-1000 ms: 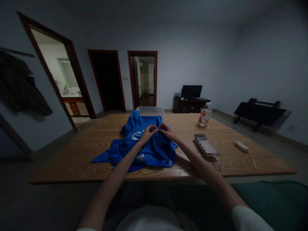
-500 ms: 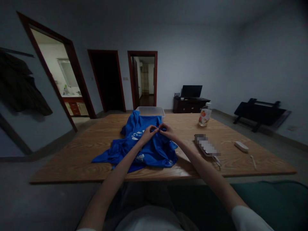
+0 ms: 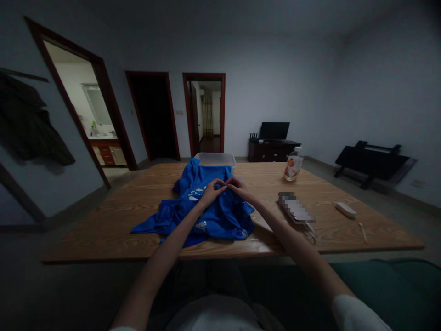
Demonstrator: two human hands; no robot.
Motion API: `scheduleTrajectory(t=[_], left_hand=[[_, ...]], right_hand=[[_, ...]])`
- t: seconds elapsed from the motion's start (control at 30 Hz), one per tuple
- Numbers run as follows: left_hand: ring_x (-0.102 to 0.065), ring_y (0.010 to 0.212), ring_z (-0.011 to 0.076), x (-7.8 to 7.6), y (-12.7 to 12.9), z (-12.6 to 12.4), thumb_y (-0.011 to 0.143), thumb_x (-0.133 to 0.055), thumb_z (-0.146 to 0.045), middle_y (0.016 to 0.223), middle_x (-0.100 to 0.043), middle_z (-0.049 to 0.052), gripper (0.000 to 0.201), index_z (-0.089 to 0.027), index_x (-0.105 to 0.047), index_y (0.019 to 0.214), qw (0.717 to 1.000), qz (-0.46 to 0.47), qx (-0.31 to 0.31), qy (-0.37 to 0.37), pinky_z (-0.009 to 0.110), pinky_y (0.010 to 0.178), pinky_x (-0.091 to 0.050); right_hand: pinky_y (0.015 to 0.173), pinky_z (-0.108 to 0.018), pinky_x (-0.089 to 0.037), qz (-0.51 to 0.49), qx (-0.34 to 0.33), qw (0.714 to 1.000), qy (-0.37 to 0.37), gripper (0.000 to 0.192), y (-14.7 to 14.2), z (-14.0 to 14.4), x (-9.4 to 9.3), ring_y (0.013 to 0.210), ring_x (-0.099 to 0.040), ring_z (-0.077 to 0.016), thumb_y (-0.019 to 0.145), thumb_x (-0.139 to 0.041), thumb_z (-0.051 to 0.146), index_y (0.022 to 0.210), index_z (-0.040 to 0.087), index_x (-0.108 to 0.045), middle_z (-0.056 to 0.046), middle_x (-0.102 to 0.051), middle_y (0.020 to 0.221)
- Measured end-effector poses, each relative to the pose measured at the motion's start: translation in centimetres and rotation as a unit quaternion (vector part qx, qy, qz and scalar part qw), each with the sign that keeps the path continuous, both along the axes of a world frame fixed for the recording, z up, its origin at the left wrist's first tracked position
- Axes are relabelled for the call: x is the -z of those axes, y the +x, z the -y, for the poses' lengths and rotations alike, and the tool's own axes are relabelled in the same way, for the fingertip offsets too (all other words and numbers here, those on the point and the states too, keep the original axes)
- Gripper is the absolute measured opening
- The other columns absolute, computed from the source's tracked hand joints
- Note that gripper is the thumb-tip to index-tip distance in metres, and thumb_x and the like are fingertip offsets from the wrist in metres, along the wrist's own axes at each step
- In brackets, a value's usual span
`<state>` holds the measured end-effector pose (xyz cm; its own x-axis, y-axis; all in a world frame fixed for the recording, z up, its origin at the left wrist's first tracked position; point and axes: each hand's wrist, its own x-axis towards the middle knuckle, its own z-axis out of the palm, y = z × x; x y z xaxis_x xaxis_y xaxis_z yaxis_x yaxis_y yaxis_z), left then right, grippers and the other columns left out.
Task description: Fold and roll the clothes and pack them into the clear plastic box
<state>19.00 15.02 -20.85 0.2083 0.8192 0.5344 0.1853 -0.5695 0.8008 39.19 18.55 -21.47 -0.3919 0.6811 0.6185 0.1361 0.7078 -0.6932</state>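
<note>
Both hands meet over a crumpled blue T-shirt [image 3: 206, 209] that lies on the wooden surface [image 3: 120, 216], near its front edge and a little left of centre. The left hand [image 3: 212, 190] and the right hand [image 3: 237, 186] sit fingertip to fingertip, each pinching a small fold of the blue fabric at the top of the heap — the grip is tight, thumbs against forefingers. White print shows on the cloth beside the left wrist. Just behind the shirt stands a clear plastic tub [image 3: 216, 159], touching or nearly touching the fabric. To the right, well apart, stand a bottle with an orange label [image 3: 293, 166] and a white remote [image 3: 345, 210].
</note>
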Motion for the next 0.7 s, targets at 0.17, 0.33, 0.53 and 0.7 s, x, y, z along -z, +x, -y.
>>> scheduleTrajectory(t=[0.17,0.33,0.53,0.7], left_hand=[[-0.065,0.103,0.0206,0.03,0.01,-0.21,0.083,-0.072,-0.047,0.105,-0.070,0.006,0.034,-0.018,-0.066,0.100,1.000,-0.003,-0.014,-0.001,0.030,0.088,-0.050],[-0.064,0.103,0.0205,0.22,0.25,-0.56,0.083,-0.070,-0.051,0.103,-0.068,0.006,0.037,-0.018,-0.063,0.099,1.000,0.009,-0.007,-0.012,0.032,0.093,-0.049],[-0.064,0.093,0.0181,-0.05,0.39,-0.21,0.083,-0.070,-0.056,0.094,-0.067,0.004,0.041,-0.018,-0.061,0.094,1.000,0.024,0.009,-0.018,0.030,0.089,-0.050],[-0.065,0.094,0.0177,-0.37,0.26,0.22,0.083,-0.070,-0.055,0.096,-0.068,0.004,0.040,-0.018,-0.061,0.097,0.999,0.019,0.025,-0.018,0.028,0.087,-0.050]], right_hand=[[0.079,-0.030,-0.048,-0.002,-0.005,1.000,0.003,0.027,0.05,0.06,-0.01,0.088,-0.060,-0.0189,0.087,-0.068,0.044,0.098,0.020,-0.064,-0.003,-0.064,0.096],[0.081,-0.030,-0.048,-0.010,0.001,1.000,0.017,0.028,-0.10,0.34,-0.08,0.090,-0.059,-0.0188,0.085,-0.069,0.043,0.099,0.020,-0.062,-0.003,-0.063,0.097],[0.082,-0.030,-0.047,-0.002,-0.010,0.999,0.039,0.024,-0.05,0.53,-0.30,0.091,-0.059,-0.0195,0.085,-0.068,0.038,0.099,0.020,-0.062,-0.003,-0.063,0.097],[0.081,-0.030,-0.047,0.004,-0.018,0.999,0.038,0.023,-0.02,0.65,-0.47,0.089,-0.059,-0.0193,0.085,-0.069,0.038,0.098,0.020,-0.064,-0.003,-0.063,0.095]])
